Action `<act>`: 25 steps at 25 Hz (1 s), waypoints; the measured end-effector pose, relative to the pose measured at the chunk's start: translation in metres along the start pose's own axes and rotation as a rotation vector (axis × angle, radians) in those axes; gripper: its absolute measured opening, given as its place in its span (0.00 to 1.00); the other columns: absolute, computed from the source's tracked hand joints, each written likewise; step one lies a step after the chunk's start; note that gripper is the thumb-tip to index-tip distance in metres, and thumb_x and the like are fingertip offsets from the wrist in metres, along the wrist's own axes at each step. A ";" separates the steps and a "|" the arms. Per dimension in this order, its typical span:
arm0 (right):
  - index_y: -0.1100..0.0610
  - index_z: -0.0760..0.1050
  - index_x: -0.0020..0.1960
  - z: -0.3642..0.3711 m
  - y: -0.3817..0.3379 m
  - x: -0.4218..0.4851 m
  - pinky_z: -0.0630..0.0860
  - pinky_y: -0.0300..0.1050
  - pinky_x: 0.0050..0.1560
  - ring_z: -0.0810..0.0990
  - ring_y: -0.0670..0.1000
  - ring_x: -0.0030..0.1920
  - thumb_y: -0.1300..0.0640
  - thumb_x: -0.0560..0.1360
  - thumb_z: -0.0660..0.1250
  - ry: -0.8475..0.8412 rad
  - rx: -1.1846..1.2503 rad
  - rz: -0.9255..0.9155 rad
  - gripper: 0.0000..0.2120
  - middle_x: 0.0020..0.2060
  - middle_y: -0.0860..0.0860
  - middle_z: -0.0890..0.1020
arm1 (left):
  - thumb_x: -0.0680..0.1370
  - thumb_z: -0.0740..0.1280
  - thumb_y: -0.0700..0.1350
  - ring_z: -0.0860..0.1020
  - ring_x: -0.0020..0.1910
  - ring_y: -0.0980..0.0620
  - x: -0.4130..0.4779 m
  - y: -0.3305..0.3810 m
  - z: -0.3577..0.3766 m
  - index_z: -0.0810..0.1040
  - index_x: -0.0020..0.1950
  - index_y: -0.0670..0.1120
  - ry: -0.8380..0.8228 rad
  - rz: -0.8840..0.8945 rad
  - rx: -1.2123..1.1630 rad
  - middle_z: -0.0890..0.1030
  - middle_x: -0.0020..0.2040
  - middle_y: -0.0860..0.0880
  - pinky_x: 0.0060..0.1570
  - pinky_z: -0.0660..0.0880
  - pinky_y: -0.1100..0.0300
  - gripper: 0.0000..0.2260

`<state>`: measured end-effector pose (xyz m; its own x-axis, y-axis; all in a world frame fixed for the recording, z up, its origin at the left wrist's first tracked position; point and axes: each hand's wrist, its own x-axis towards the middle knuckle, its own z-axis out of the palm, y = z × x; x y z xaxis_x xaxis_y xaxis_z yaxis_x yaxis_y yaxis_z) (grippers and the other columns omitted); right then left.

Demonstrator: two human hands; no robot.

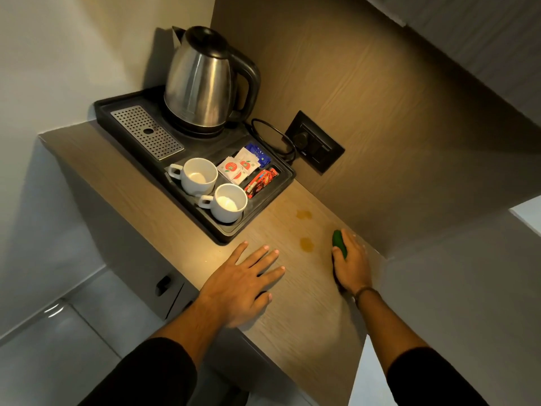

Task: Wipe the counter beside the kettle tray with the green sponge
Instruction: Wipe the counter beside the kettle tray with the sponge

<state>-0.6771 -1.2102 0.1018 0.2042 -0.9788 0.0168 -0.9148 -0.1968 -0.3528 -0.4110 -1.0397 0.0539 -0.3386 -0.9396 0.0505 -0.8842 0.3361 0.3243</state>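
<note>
A green sponge (339, 243) sticks out from under my right hand (351, 263), which grips it against the wooden counter (307, 312) near the back wall. Two brownish stains, one (306, 244) just left of the sponge and one (304, 214) farther back, mark the counter. My left hand (244, 284) lies flat on the counter with fingers spread, holding nothing, just in front of the black kettle tray (227, 232). The tray sits at the back left of the counter.
On the tray stand a steel kettle (202, 83), two white cups (199, 175) (229, 202), a perforated drip grid (147, 131) and sachets (243, 168). A black wall socket (314, 142) with the kettle cord is behind the tray. The counter edge drops off at left and front.
</note>
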 end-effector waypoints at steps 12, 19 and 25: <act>0.51 0.59 0.82 0.031 -0.044 -0.014 0.47 0.54 0.83 0.55 0.50 0.83 0.53 0.84 0.62 -0.099 -0.068 -0.304 0.28 0.81 0.49 0.62 | 0.86 0.48 0.61 0.38 0.84 0.49 0.000 0.000 -0.001 0.48 0.85 0.57 -0.017 -0.006 -0.009 0.43 0.86 0.50 0.81 0.40 0.35 0.27; 0.54 0.61 0.81 0.011 -0.013 0.008 0.53 0.62 0.81 0.59 0.56 0.82 0.55 0.84 0.64 -0.076 -0.043 -0.162 0.27 0.80 0.55 0.65 | 0.86 0.48 0.62 0.36 0.84 0.49 0.000 0.000 -0.002 0.46 0.85 0.57 -0.036 -0.004 -0.020 0.40 0.86 0.50 0.81 0.36 0.37 0.28; 0.50 0.59 0.82 0.039 -0.050 0.012 0.48 0.57 0.82 0.55 0.51 0.83 0.48 0.84 0.59 -0.143 -0.057 -0.354 0.27 0.81 0.50 0.63 | 0.86 0.48 0.62 0.36 0.83 0.49 -0.001 0.001 -0.007 0.46 0.85 0.57 -0.046 -0.007 -0.012 0.40 0.86 0.50 0.81 0.37 0.36 0.28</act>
<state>-0.6154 -1.2095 0.0836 0.5534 -0.8329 -0.0037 -0.7962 -0.5277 -0.2961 -0.4098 -1.0387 0.0606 -0.3473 -0.9378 0.0045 -0.8827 0.3285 0.3361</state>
